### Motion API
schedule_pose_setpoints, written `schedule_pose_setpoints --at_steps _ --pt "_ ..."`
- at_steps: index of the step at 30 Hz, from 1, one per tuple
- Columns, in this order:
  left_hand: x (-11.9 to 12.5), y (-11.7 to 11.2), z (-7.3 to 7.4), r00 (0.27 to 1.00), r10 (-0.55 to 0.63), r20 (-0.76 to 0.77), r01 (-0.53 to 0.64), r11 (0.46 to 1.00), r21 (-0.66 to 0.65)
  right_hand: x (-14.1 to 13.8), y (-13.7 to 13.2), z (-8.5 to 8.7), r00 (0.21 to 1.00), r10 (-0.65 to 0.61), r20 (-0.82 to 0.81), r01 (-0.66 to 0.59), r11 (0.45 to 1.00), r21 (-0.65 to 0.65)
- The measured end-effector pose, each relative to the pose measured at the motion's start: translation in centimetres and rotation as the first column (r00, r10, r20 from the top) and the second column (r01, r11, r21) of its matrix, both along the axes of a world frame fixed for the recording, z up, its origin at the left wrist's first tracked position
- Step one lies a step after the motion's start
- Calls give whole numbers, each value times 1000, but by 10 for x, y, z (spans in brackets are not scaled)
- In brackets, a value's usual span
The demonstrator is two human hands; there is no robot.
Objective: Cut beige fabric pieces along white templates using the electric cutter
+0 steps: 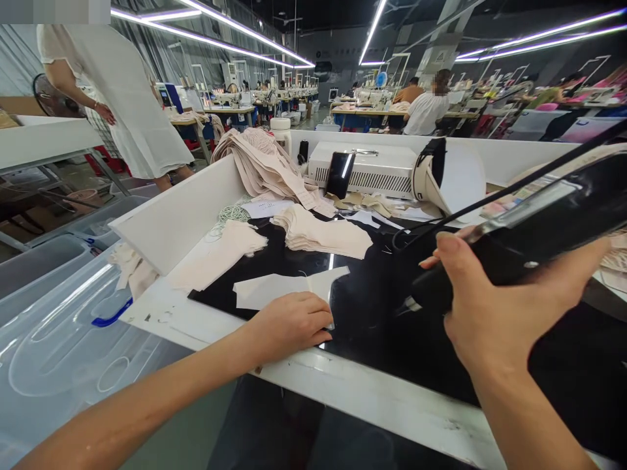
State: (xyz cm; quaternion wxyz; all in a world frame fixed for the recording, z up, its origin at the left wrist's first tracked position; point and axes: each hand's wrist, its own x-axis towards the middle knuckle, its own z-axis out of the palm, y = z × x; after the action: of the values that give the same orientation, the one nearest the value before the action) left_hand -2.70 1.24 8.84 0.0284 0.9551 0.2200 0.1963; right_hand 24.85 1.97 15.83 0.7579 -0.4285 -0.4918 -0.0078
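Observation:
Curled over the black work surface (362, 313), near its front edge, is my left hand (294, 326). Its fingers press together at the near edge of a pale cut fabric piece (267, 290), and a pale corner shows under the fingertips. My right hand (494, 307) is wrapped around a black corded hand tool (533, 222), raised above the right side of the surface. The tool's small tip is blurred and points down and left. Just beyond my left hand lies a stack of beige fabric pieces (326, 234); another beige pile (225, 251) lies to the left.
At the back stand a white vented machine (362, 171) and a phone (339, 175). Draped beige fabric (264, 163) and tangled thread (232, 215) lie at back left. A white side board (183, 219) borders the table; clear plastic bins (63, 339) stand left. A person (112, 98) stands beyond.

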Motion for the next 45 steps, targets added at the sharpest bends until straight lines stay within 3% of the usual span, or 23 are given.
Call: schedule_pose_setpoints --at_steps 3,6,13,24,45 --pt "2 1 -1 1000 0 5 0 1000 8 -28 -14 0 979 193 -61 -186 977 104" --pt "3 2 -4 1000 -10 25 10 999 31 -48 -25 -5 922 365 -126 -356 930 88" --pt "3 1 -5 999 14 32 -15 999 32 -70 -32 -17 850 480 -218 -472 877 88" --pt "2 2 -8 998 29 62 -25 997 -69 -83 -28 -18 834 494 -246 -479 869 123" --pt "3 3 -12 994 10 112 -6 999 -36 -84 -23 -23 858 474 -198 -468 880 79"
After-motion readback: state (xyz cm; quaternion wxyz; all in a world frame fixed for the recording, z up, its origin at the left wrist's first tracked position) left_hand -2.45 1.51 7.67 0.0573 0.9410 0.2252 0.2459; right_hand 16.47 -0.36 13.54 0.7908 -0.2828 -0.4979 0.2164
